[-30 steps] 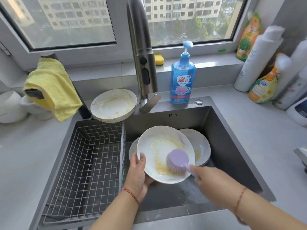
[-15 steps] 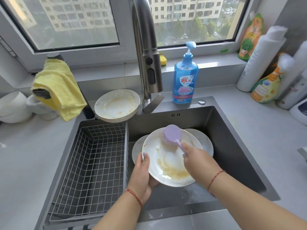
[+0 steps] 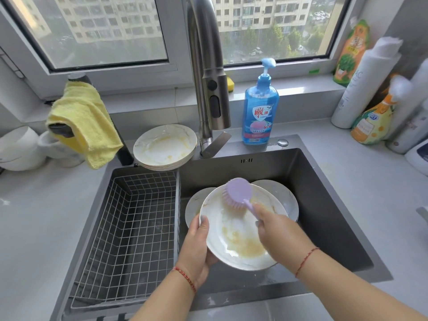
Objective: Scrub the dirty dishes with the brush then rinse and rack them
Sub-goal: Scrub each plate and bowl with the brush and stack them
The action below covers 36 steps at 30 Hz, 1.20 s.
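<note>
Plate (image 3: pixel 234 230), streaked yellow, is tilted over the sink (image 3: pixel 324 205), its rim pinched by the left hand (image 3: pixel 196 246); the right hand (image 3: pixel 275 230) grips a lilac brush (image 3: pixel 236 193) at the far rim. 2 plates apparently lie beneath. A slippery rim could slide free and chip them.

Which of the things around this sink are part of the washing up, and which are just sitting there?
Part of the job:
brush in the right hand
plate held by the left hand
plates in the sink
stack of dirty plates
wire rack
tap

Just lying about:
soap bottle
yellow cloth
bottles on the right
white bowls
</note>
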Motion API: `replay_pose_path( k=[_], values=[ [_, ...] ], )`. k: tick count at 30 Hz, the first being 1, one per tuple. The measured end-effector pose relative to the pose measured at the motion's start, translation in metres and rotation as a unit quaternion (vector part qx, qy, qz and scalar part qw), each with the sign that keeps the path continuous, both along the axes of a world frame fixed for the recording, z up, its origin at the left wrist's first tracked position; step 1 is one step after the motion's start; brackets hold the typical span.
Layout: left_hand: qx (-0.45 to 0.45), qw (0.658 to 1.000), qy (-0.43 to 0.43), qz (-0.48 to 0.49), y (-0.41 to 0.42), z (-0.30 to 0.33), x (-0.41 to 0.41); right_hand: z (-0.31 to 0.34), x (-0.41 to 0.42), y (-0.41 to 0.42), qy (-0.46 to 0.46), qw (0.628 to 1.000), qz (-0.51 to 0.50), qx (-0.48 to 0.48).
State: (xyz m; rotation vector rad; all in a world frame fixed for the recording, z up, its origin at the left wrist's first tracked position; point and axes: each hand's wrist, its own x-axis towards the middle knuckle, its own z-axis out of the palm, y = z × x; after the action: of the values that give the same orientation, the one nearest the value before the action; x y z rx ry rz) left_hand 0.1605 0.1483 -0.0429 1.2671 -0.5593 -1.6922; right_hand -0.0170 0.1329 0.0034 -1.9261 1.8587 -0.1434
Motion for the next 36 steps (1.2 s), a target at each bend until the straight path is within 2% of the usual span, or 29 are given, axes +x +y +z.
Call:
replay_pose_path(
  k=[3,9,15,22,29,33,36],
  values=[
    [-0.005,1.000,-0.013,0.005,0.000,0.002,0.001,-0.004,-0.008,0.000,0.067,0.996,-0.046,-0.040],
    [-0.021,0.999,-0.008,-0.026,-0.001,0.006,-0.003,-0.002,0.016,0.016,-0.022,0.999,0.025,0.004],
    [-0.052,0.998,0.010,0.029,-0.008,0.010,0.003,0.026,0.022,0.046,-0.056,0.991,0.099,0.066],
    [-0.058,0.998,-0.014,-0.008,-0.007,0.011,0.002,0.013,0.014,0.003,0.018,0.999,0.034,0.003],
    [-0.042,0.997,-0.046,0.052,-0.016,0.010,0.006,0.036,0.014,0.029,-0.029,0.982,0.146,0.116],
    [-0.039,0.996,-0.046,0.070,-0.018,0.009,0.008,0.049,0.006,0.038,-0.056,0.976,0.149,0.149],
    [-0.045,0.997,-0.056,0.038,-0.014,0.009,-0.001,0.041,0.013,0.026,-0.050,0.983,0.124,0.128]
  ],
)
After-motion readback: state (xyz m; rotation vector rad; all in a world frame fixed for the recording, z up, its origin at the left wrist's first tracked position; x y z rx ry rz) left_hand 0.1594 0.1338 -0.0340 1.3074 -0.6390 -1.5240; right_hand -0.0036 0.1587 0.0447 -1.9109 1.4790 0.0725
